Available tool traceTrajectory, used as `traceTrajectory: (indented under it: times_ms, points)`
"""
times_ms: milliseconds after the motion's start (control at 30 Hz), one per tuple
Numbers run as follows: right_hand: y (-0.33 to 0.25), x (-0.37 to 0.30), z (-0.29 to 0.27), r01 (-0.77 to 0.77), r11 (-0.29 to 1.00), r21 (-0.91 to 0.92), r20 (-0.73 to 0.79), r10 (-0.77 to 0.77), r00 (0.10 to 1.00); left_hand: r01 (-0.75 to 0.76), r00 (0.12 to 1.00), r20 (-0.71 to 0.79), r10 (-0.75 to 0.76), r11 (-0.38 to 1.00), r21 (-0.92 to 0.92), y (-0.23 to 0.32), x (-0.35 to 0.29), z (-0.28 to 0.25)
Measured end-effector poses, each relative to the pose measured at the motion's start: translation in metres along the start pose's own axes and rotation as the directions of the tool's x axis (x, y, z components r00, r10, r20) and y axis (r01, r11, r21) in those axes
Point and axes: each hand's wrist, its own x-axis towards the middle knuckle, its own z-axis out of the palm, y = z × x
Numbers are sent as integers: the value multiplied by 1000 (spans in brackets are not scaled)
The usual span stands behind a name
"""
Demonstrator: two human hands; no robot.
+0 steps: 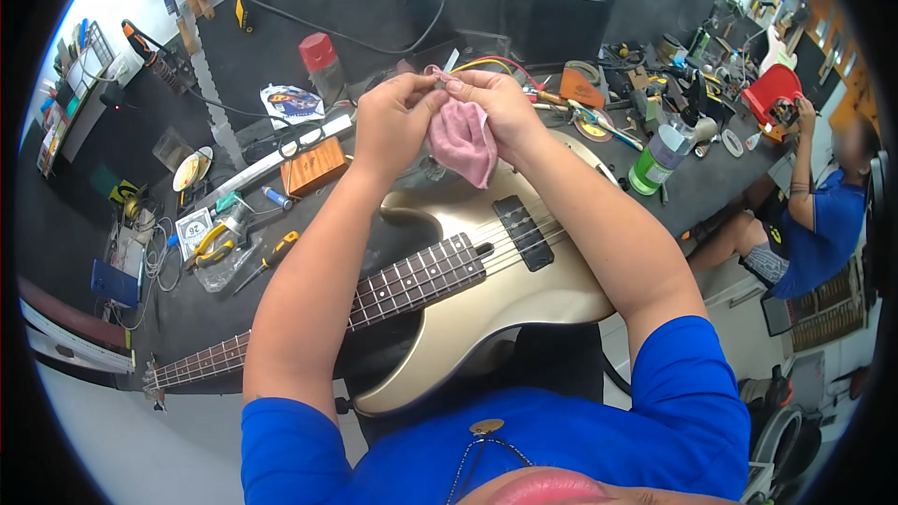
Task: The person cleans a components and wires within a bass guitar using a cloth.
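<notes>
A pink cloth (462, 142) hangs crumpled between my two hands, above the far side of the bass guitar's body. My left hand (397, 114) pinches the cloth's upper end with thumb and fingertips. Closed on the same bunched end, my right hand (496, 105) has its thumb pressed on top. Whether something small is wrapped in the fold, I cannot make out. Below my forearms lies a gold bass guitar (477, 309), its neck pointing left and its black pickup (525, 234) showing under the strings.
Near the left forearm are a wooden block (313, 168), a screwdriver (268, 260) and yellow-handled pliers (220, 241). A green-labelled spray bottle (659, 157) stands right of my right forearm. Farther back are a red-capped can (321, 65) and an amplifier (559, 14). Another person (823, 224) sits at the right.
</notes>
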Motion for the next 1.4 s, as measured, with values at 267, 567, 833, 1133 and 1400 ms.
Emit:
traceTrajectory:
  times_ms: [267, 567, 833, 1133, 1400]
  points:
    - [-12, 1, -10, 332, 460, -824, 180, -343, 922, 445, 870, 204, -449, 536, -718, -24, 10, -13]
    - [-6, -13, 6, 593, 220, -775, 358, -621, 698, 482, 847, 368, -383, 262, -836, -32, 5, -10]
    - [8, -6, 12, 400, 360, -843, 198, -484, 852, 454, 862, 197, -467, 537, -711, -32, -3, 1]
    - [10, -2, 7, 70, 998, -9, -16, -70, 997, 368, 926, 86, -368, 828, -424, -24, 4, 1]
    - [-2, -4, 9, 624, 4, -782, 526, -533, 662, 579, 814, 302, -497, 657, -482, -42, 7, -9]
